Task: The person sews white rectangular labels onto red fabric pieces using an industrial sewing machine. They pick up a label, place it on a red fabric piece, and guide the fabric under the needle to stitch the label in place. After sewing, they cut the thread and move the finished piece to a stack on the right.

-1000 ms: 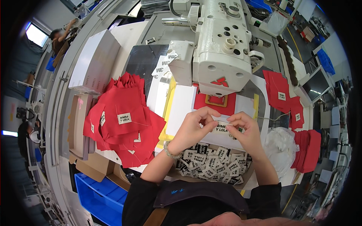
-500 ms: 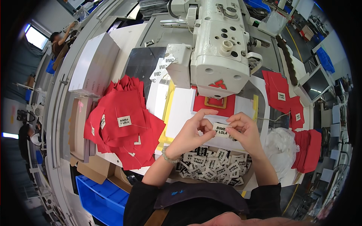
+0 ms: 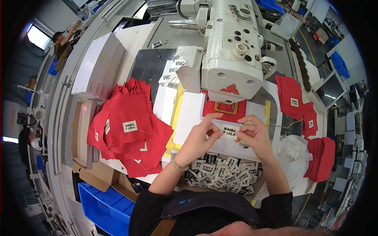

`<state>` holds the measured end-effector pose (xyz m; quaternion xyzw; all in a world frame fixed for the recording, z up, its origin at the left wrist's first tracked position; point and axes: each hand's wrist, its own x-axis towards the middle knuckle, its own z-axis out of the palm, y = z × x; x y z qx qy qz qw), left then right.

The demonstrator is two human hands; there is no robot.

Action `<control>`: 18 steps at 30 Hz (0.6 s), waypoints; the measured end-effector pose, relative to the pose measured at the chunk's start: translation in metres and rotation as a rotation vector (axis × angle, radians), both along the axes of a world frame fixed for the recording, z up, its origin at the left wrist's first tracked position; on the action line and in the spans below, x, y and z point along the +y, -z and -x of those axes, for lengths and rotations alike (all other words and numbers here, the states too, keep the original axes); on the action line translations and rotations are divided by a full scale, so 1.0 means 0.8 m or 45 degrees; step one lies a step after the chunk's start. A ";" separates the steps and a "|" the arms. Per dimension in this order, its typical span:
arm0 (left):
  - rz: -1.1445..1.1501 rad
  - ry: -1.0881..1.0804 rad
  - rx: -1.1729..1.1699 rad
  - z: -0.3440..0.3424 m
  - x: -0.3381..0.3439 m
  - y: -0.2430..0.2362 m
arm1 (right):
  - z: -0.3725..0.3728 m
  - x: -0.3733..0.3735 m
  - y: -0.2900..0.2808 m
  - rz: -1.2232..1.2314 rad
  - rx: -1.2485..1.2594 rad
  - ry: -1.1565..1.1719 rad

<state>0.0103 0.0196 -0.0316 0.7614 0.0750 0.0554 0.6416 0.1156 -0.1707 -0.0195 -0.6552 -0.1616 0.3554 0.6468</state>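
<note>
One small off-white rectangular label (image 3: 230, 131) sitting between left grip (image 3: 197, 139) and right grip (image 3: 256, 137)

The right grip is pinching the label's right edge. The left grip is touching its left edge with the thumb; I cannot tell whether it is pinching too. Beyond both grips, a flat red fabric piece (image 3: 208, 108) is lying beneath the white metal sewing machine (image 3: 232, 72), a gold-coloured rectangular frame (image 3: 226, 113) resting on it. On the grips' near side, a heap of small black and off-white labels (image 3: 220, 175) is lying. Left of the left grip, a loose pile of red fabric pieces (image 3: 132, 110) is spreading. Right of the right grip, a crumpled clear plastic bag (image 3: 292, 159) is sitting beside a folded red fabric stack (image 3: 321, 161).
</note>
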 end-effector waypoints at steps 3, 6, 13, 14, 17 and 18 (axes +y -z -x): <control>-0.303 -0.049 -0.074 0.004 0.001 0.003 | -0.007 0.004 0.007 0.033 -0.067 0.023; -0.570 -0.051 -0.114 0.009 0.013 0.006 | -0.029 0.011 0.030 0.068 -0.105 0.039; -0.828 -0.035 -0.129 0.014 0.039 0.011 | -0.069 0.037 0.061 0.207 -0.076 0.025; -0.865 -0.027 -0.129 0.014 0.041 0.011 | -0.071 0.040 0.061 0.216 -0.070 0.032; -0.960 0.045 -0.110 0.012 0.047 0.011 | -0.081 0.044 0.070 0.244 -0.053 0.051; -0.982 0.067 -0.112 0.010 0.051 0.012 | -0.083 0.047 0.071 0.246 -0.059 0.060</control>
